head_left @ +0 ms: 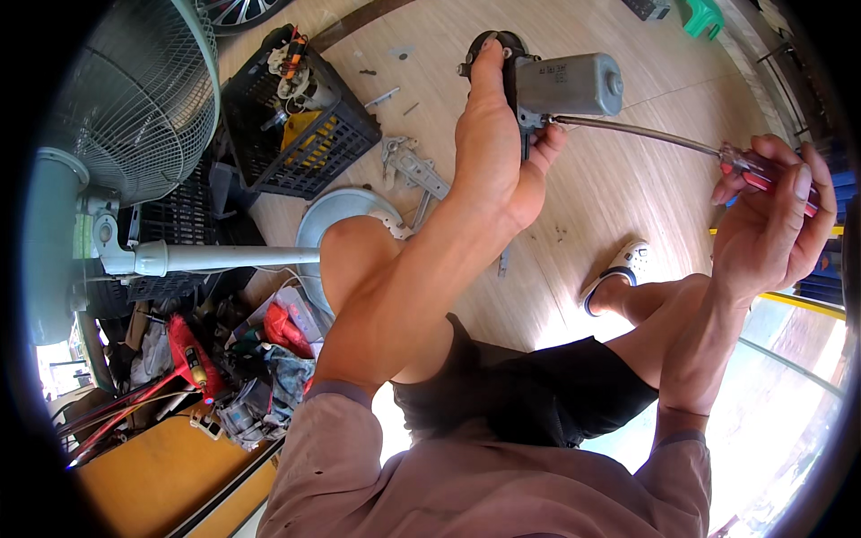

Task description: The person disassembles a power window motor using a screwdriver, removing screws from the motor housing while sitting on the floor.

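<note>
My left hand is closed around a small electric motor with a silver-grey can and a black housing at its left end. It holds the motor up above the floor, the thumb lying over the black part. In my right hand is a screwdriver with a long metal shaft and a clear and red handle. The shaft points left, and its tip meets the motor's edge just below the can, beside my left fingertips. The screw or slot at the tip is too small to make out.
A black plastic crate of parts stands at the upper left, near a large fan. Metal brackets and small bits lie on the wooden floor. Tools and rags crowd the lower left. A green plastic stool is at the far right.
</note>
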Demonstrator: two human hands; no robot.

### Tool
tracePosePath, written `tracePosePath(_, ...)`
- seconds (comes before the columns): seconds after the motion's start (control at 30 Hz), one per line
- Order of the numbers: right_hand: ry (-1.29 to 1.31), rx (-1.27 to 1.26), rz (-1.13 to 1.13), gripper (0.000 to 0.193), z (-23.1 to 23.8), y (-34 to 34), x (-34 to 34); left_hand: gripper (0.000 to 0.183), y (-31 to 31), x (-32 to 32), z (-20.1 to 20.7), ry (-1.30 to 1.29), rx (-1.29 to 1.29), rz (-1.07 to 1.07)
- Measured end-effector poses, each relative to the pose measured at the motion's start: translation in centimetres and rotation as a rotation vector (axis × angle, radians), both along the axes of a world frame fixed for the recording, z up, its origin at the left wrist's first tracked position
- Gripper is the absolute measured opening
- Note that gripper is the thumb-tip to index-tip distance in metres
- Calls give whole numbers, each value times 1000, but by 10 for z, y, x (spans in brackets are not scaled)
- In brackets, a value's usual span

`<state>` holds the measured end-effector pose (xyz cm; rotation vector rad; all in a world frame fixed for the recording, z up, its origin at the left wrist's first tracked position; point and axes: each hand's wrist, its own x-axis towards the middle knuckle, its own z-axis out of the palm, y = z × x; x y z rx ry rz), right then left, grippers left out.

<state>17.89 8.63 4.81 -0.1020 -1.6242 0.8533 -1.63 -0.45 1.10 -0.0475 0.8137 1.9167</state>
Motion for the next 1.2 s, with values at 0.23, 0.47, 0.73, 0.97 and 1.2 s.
tracePosePath(0.23,15,-11,15,28,0,-1,-2,38,0,0,-1,10,-5,1)
tracePosePath(0.47,-169,150,-180,34,5,-2,3,40,2,5,-4,49,-78,34)
tracePosePath(0.73,-149,120,-27,40,7,-4,-3,42,5,5,-8,85,-106,66)
tracePosePath(0.97,-318,39,-105,35,5,-19,10,31,3,7,-5,67,-179,78)
tracePosePath(1.2,-184,52,-24,35,4,-12,-7,44,9,12,-12,112,-228,91)
